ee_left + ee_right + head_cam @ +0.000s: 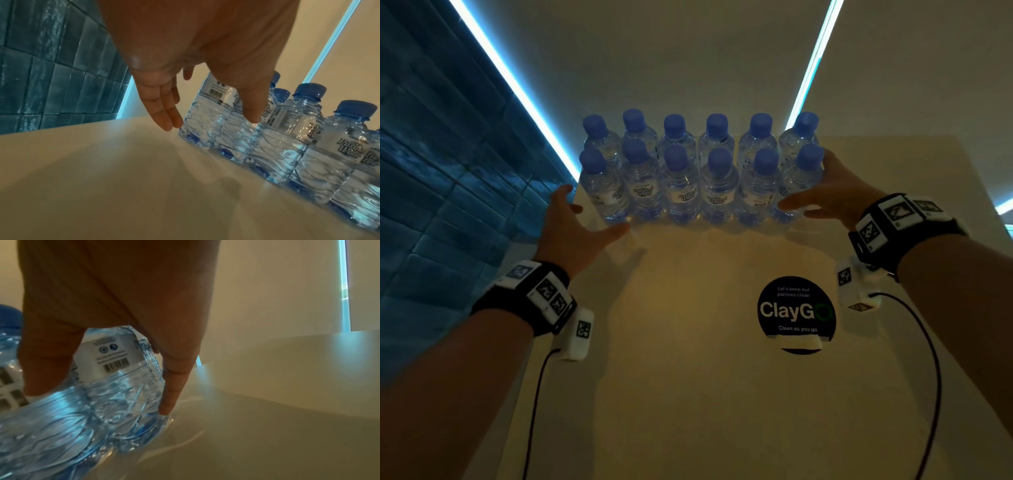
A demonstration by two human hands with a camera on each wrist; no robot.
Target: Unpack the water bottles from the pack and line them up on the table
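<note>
Twelve bottles (pixel 700 171) stand in two rows of six at the far side of the tabletop (pixel 688 377), seemingly still shrink-wrapped together; unpacking looks unstarted. The left hand (pixel 575 226) hovers spread open by the left end; right hand (pixel 835 192) fingers (pixel 172 386) lie straight against the right-end bottle.

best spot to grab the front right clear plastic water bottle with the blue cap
Grip the front right clear plastic water bottle around its labelled middle, coming from its open right side where the right hand is. Neighbouring bottles crowd its left and back.

Left hand (pixel 571 229), right hand (pixel 828 192): fingers spread.
</note>
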